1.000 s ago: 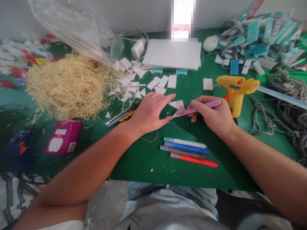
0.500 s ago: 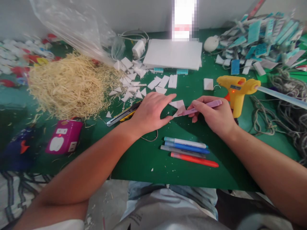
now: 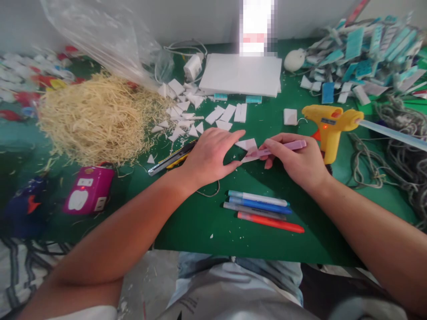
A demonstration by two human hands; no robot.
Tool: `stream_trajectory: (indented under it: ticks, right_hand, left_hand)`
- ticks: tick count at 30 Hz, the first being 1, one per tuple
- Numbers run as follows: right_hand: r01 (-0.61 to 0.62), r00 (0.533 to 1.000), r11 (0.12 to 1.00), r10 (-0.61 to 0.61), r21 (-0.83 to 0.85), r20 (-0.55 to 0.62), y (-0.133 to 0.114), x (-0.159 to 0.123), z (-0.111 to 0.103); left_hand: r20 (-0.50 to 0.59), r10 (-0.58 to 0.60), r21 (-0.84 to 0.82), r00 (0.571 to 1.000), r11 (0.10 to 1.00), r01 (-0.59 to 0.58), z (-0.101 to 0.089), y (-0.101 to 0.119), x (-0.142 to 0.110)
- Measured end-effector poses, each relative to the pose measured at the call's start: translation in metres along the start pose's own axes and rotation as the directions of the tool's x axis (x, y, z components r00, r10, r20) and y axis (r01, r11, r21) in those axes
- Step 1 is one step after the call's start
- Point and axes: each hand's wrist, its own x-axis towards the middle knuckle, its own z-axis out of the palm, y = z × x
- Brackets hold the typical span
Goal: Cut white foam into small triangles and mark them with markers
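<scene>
A white piece [image 3: 247, 145] is sitting between the hands, over the green surface [image 3: 190, 231]. The right hand [image 3: 302, 162] is holding a pink marker [image 3: 295, 145] in a narrow grip, its tip reaching over the piece. The left hand [image 3: 213, 151] is holding thumb and index finger wide apart, thumb meeting the piece's corner; its hidden fingers' grip cannot be told. Four pens [image 3: 260, 206] are lying nearer the body; a yellow glue gun [image 3: 332, 133] is resting near the right hand.

Muted light | glare: blown-out, pixelated white patch [image 3: 255, 20], top centre | shadow: tabletop [image 3: 267, 178] | edges: stretched, soft
</scene>
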Motion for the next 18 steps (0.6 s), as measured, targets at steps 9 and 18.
stream_trajectory:
  ticks: [9,18]
  right_hand:
    - [-0.020,1.000,1.000,0.020,-0.019,-0.008,0.0000,-0.0007,0.0010]
    - [-0.024,1.000,1.000,0.024,-0.013,0.001,-0.0022,-0.0007,-0.0005]
  left_hand:
    - [0.011,-0.009,0.002,1.000,1.000,0.009,-0.0003,0.0006,0.0006]
    - [0.021,-0.025,-0.008,0.999,1.000,0.025,-0.0025,0.0025,0.0013]
